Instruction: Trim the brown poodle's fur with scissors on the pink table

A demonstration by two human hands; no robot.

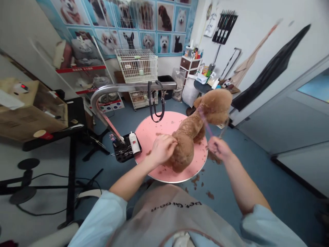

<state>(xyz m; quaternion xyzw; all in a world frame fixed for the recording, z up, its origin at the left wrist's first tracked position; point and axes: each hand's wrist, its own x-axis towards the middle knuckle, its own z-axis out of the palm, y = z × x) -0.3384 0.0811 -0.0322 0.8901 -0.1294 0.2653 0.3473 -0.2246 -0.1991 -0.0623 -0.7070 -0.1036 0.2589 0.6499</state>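
A brown curly-coated dog point(186, 137) stands on a round pink grooming table point(168, 120), its head toward the far right. My left hand point(164, 148) is at the dog's rump, fingers closed on its fur; whether the tail is in them is hidden. To the right of the dog, my right hand point(219, 148) grips purple scissors point(206, 124). They are blurred, and the long purple part points up and left across the dog's neck and shoulder. Clumps of cut fur point(195, 181) lie on the tabletop and the floor.
A metal grooming arm point(128, 87) curves over the table, with black loops point(156, 106) hanging from it. At its base a black tray point(123, 151) carries a white bottle point(134, 142). Behind stand a wire cage point(138, 68) and a drawer unit point(190, 65). A cardboard box point(33, 113) is at left.
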